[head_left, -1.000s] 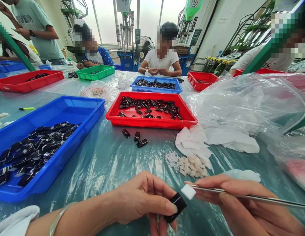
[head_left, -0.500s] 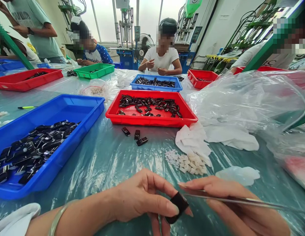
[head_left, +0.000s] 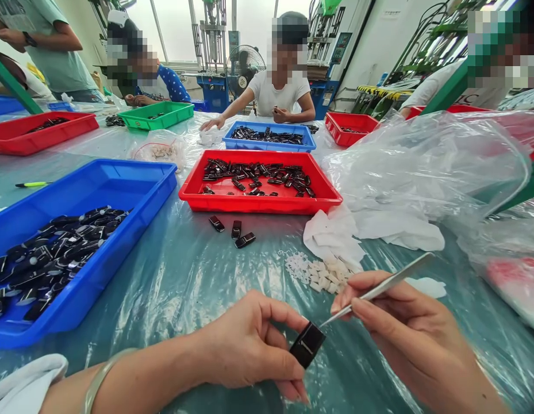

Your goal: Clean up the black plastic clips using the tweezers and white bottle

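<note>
Between thumb and fingers, my left hand (head_left: 253, 345) grips a small glossy black rectangular piece (head_left: 308, 346) with a light mark on its face. My right hand (head_left: 404, 325) is closed around a pair of metal tweezers (head_left: 385, 284). The tweezers' tip meets the upper right edge of the black piece or sits right beside it; I cannot tell which. Beyond my hands lies a pile of small cream-coloured pieces (head_left: 326, 275), with white translucent bits (head_left: 296, 265) to its left. Several similar black pieces (head_left: 236, 229) lie loose on the plastic-covered table (head_left: 198, 276).
A blue tray (head_left: 157, 190) of black parts stands at left. A red tray (head_left: 267, 205) and a smaller blue tray (head_left: 271, 146) hold more. White cloth (head_left: 335, 236) and clear plastic sheeting (head_left: 413, 167) lie at right. A person in white (head_left: 277, 92) sits opposite.
My right hand has turned, and the tweezers now slant up to the right with their tip at the black piece. The black piece has tilted slightly. The person opposite has stretched out an arm.
</note>
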A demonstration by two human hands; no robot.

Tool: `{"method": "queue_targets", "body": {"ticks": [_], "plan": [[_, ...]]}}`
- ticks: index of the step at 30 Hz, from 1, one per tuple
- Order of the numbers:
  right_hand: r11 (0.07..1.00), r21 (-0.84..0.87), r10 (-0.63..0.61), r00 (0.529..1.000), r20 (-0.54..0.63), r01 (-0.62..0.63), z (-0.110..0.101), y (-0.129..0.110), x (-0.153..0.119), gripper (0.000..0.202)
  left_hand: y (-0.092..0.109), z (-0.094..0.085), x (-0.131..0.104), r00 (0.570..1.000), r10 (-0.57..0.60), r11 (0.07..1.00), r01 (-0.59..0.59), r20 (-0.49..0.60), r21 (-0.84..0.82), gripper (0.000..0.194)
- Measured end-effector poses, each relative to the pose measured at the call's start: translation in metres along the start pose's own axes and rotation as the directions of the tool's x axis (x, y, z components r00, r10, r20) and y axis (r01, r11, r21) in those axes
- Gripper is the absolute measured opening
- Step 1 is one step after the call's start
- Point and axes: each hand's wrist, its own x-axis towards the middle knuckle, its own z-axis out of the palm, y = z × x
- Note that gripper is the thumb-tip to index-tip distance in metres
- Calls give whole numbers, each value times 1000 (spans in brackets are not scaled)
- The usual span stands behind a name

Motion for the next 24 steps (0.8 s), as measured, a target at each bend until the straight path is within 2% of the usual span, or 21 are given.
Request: {"method": "queue_targets", "body": {"ticks": [7, 12, 19, 24], "plan": [[994, -92, 61, 997, 42, -57, 4, 3, 1, 16, 0, 4, 1, 1000, -12, 1000, 12, -22, 13, 30], [987, -62, 152, 986, 69, -148, 6, 6, 0, 21, 1, 5, 2, 999, -18, 1000, 19, -32, 24, 29], [982, -55, 183, 982, 41, -181, 12, 4, -1, 23, 1, 5, 0, 999, -25, 999, 27, -37, 33, 27], [982, -86, 177, 982, 71, -170, 11, 7, 2, 24, 2, 6, 0, 999, -32, 999, 33, -37, 33, 29]]}}
